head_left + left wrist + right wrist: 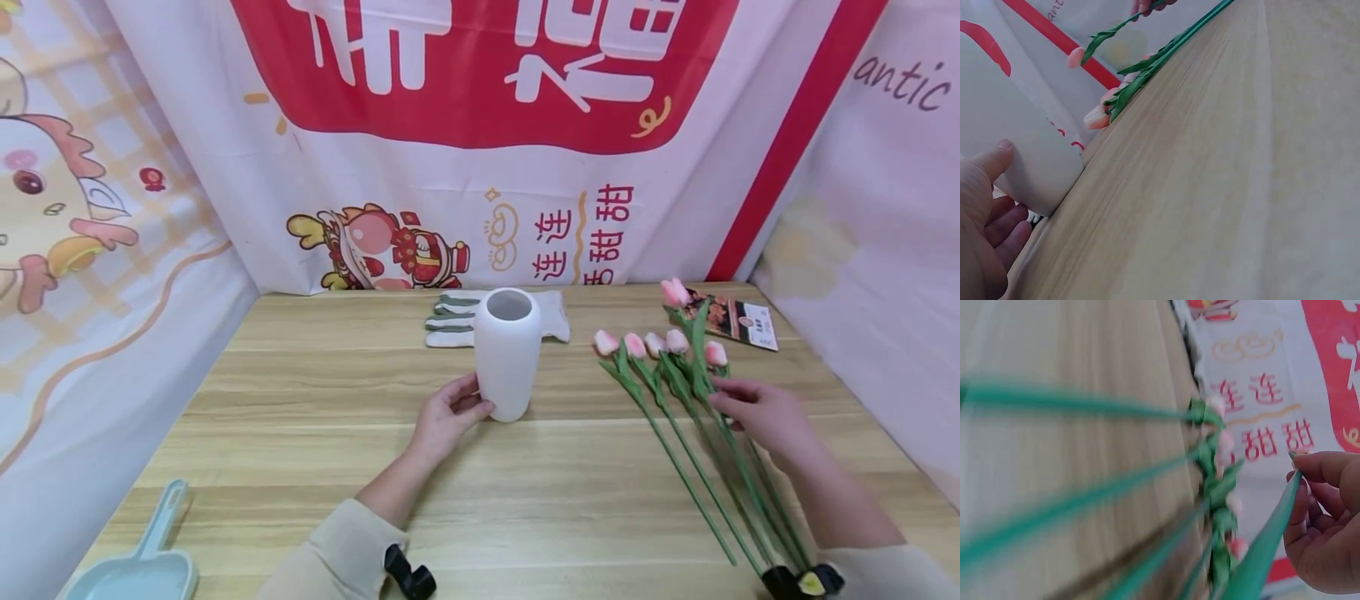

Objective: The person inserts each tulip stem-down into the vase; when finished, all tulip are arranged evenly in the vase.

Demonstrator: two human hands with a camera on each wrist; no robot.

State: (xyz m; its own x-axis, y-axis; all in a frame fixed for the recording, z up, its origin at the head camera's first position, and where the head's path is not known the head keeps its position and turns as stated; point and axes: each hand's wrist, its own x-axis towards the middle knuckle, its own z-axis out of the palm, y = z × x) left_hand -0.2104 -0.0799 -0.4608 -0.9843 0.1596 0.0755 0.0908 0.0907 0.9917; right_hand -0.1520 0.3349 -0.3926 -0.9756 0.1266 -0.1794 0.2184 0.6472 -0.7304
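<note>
A white vase (508, 362) stands upright on the wooden table. My left hand (447, 419) holds its lower side, with the thumb (999, 161) laid against the wall. On the right, my right hand (768, 421) pinches the green stem of a pink artificial tulip (675, 292) between thumb and forefinger. In the left wrist view this tulip (1075, 57) is raised above the others. Several more pink tulips (634, 345) lie side by side beneath it, their stems running toward the front edge. The right wrist view shows the pinched stem (1272, 534) close up.
Behind the vase lies a pair of grey-and-white gloves (450, 321). A dark printed packet (750, 323) rests at the back right. A light blue dustpan (138, 571) sits at the front left. Printed cloth (465, 167) hangs around the table's back and sides.
</note>
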